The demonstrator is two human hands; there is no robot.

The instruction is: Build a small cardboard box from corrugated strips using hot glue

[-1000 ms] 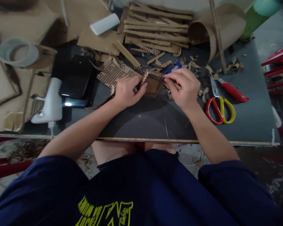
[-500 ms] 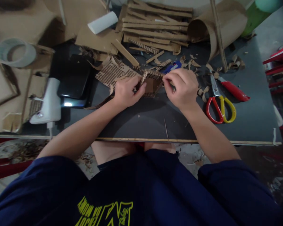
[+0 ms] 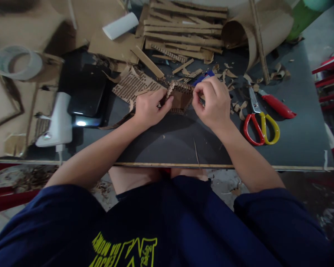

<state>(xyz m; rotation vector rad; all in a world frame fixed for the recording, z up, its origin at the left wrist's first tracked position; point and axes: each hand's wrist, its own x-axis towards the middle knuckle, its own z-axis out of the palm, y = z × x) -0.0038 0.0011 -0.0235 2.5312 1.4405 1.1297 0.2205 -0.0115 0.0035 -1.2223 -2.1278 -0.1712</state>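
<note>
A small corrugated cardboard piece with raised ridged edges sits tilted between my hands, above the dark table. My left hand grips its left side, thumb in front and fingers behind. At its right edge my right hand is pinched, thumb against forefinger; whether the edge itself lies in that pinch is partly hidden. Behind my left hand lies a torn sheet of corrugated cardboard with its ribs showing. A blue tool, partly covered, rests just behind my right hand.
Red-and-yellow-handled scissors and a red-handled knife lie on the right. Cardboard strips are piled at the back, beside a rolled cardboard tube. On the left are a tape roll, a black device and a white glue-gun-like device.
My right hand has shifted slightly left and turned a little at the cardboard's right edge. My left hand and the cardboard piece stay nearly where they were.
</note>
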